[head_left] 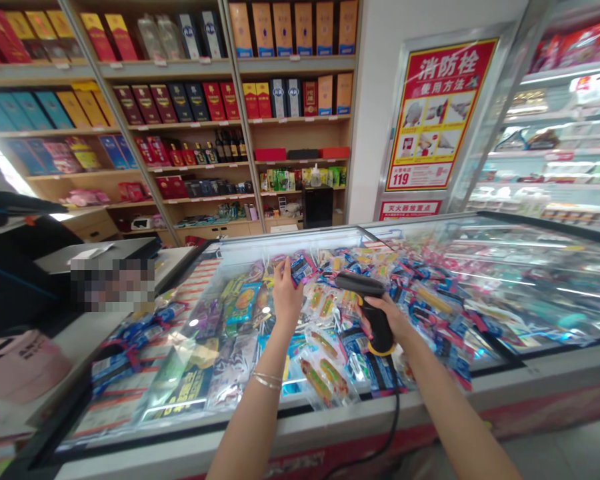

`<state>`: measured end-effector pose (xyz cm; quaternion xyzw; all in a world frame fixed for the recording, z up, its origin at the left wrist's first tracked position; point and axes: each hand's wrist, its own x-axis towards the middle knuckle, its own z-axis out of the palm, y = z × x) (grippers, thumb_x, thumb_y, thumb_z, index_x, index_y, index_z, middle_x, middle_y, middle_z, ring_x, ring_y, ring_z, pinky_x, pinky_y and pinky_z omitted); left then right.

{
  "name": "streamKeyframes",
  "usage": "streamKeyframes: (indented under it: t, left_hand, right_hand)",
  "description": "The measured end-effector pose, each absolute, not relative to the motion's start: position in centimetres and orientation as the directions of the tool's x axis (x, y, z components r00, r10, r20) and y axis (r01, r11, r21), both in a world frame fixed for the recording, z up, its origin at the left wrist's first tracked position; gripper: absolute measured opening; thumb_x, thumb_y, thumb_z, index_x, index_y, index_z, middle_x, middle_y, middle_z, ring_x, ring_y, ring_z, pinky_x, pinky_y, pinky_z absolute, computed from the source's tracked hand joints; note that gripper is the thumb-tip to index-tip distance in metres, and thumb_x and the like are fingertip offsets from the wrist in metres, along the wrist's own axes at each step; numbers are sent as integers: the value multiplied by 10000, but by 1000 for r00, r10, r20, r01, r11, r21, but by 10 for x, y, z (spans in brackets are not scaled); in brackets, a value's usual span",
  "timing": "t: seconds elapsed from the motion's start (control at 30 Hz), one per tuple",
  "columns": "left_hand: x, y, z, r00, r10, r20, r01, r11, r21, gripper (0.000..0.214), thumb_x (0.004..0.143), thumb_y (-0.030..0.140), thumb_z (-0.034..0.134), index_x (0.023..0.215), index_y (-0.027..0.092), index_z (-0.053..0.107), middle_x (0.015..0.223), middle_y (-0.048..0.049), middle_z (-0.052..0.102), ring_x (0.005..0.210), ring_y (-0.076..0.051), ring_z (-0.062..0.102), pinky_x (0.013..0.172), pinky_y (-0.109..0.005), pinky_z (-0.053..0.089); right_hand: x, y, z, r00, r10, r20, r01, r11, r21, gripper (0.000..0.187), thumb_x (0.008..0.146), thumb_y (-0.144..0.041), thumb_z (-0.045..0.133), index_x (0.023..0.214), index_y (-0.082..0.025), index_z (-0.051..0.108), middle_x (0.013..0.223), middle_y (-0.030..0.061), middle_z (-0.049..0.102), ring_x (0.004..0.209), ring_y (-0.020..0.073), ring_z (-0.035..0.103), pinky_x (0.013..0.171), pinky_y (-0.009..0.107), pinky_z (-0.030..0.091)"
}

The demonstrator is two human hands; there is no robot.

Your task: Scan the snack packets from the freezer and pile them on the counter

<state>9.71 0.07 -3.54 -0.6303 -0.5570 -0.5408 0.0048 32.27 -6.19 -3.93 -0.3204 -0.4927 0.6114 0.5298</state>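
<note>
My right hand (383, 320) is wrapped around the grip of a black and yellow handheld barcode scanner (363, 283). The scanner's head points left, and its black cable (396, 400) hangs down over the freezer's front edge. To the left, my left hand (286, 293) is raised over the freezer, its fingers and thumb around the near end of a blue wrapped packet (303, 268). A barcode-like patch shows on that packet, in front of the scanner. Clear-wrapped ice pops (323, 380) and several blue and pink packets (443, 347) lie below my hands.
The chest freezer's frame (300, 437) runs across the front, with a sliding glass lid (530, 280) on the right. Loose packets (125, 350) lie on the left glass. A counter (113, 320) stands at the left. Shelves of boxes (195, 103) line the back wall, beside a red poster (440, 117).
</note>
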Motion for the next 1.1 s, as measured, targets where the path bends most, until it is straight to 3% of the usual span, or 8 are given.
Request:
streamKeyframes:
  t: [0.23,0.37,0.47,0.93,1.1]
  left_hand:
    - [90,-6,-24,-223,723,654,658,-383,648,567,724,84,621,1269,205,526,1245,-121,516,1163,-257,538,998,-410,460]
    - [74,-20,-14,-179,730,659,666,-403,628,555,710,82,640,1239,224,553,1216,-98,541,1128,-236,559,1007,-385,454]
    - [40,-33,-8,-237,699,675,695,-363,620,538,723,101,641,1238,229,557,1209,-89,550,1126,-231,560,1012,-367,448]
    - [-185,-90,-21,-625,467,626,730,64,681,523,743,191,626,1257,146,537,1235,-142,515,1163,-265,525,1025,-401,406]
    - [-209,-102,-49,-612,461,642,787,279,550,473,776,292,610,1219,138,554,1287,-179,521,1189,-319,495,1013,-502,365]
  right_hand:
    - [327,-67,-4,-193,975,115,-414,25,-910,233,699,-411,613,717,-185,558,589,5,576,376,94,470,331,209,395]
    - [314,-75,24,-186,973,134,-426,43,-904,204,694,-392,603,729,-195,564,594,10,571,381,104,457,331,224,390]
    - [286,-78,37,-231,962,147,-454,27,-891,205,681,-392,592,744,-198,575,594,12,563,373,105,438,318,229,379]
    - [91,-54,8,-510,852,118,-515,-193,-835,217,725,-407,574,718,-192,552,588,-2,563,400,99,461,345,212,402]
    - [44,-49,-29,-525,851,29,-533,-302,-790,206,716,-387,584,694,-182,573,584,-6,567,403,88,467,358,200,410]
